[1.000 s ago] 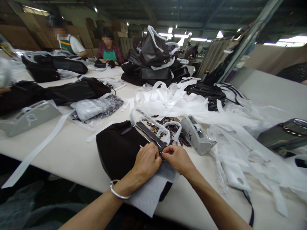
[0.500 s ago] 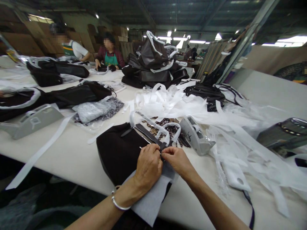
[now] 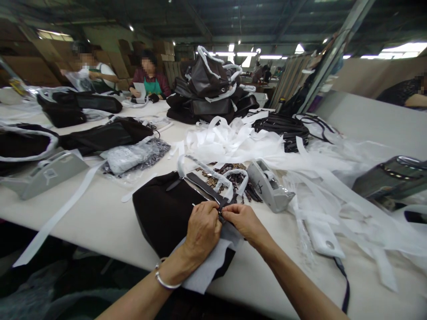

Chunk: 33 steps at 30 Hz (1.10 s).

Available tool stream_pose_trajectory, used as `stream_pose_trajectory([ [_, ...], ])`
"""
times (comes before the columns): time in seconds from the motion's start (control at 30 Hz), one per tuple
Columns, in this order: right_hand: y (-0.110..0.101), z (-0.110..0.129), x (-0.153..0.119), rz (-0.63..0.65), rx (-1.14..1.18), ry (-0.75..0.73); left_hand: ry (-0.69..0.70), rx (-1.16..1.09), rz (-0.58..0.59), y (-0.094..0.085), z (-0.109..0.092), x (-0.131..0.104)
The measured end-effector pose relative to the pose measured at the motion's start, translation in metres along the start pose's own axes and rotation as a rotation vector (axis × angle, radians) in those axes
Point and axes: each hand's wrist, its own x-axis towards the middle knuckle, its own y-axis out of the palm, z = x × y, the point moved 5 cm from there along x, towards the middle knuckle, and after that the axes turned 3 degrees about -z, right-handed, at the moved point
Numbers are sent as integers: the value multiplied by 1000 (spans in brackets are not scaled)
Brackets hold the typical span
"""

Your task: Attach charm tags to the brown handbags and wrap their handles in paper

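Observation:
A dark brown handbag [image 3: 160,200] lies on its side in front of me, its handles [image 3: 182,166] wrapped in white. My left hand [image 3: 202,229] is closed on the bag's top edge, near the end of a dark strap [image 3: 205,186]. Against its fingertips, my right hand [image 3: 242,220] pinches at a spot where a bit of metal shows; the fingers hide what they hold. Beneath my left wrist a white sheet of soft material [image 3: 203,271] hangs from the bag.
Tape dispensers [image 3: 268,186] [image 3: 50,173] flank the bag. Patterned chains [image 3: 230,175] lie behind it, white strips [image 3: 230,140] beyond. More handbags [image 3: 207,84] are piled at the back. A white device with a cord [image 3: 322,238] lies right. Two co-workers [image 3: 150,82] [image 3: 100,75] work across the table [image 3: 110,222].
The view has shifted slightly. Both my hands stay at the same place on the bag. Across the table, one co-worker now holds up clear plastic and the other a pale sheet.

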Motion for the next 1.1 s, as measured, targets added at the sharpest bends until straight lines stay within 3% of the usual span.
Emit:
stream_pose_trajectory([
  [0.37,-7,2,10,87,-26,-6,-145,-56,98,8,7,6],
  [0.67,-12,15,28,117,-413,-166,-358,-281,189,24,28,18],
  [0.8,-13,21,36,241,-513,-132,-413,-382,216,30,30,21],
  [1.0,-13,37,44,318,-676,-380,-444,-475,240,40,32,23],
  [1.1,-13,35,46,358,-659,-418,-457,-489,263,45,32,24],
])
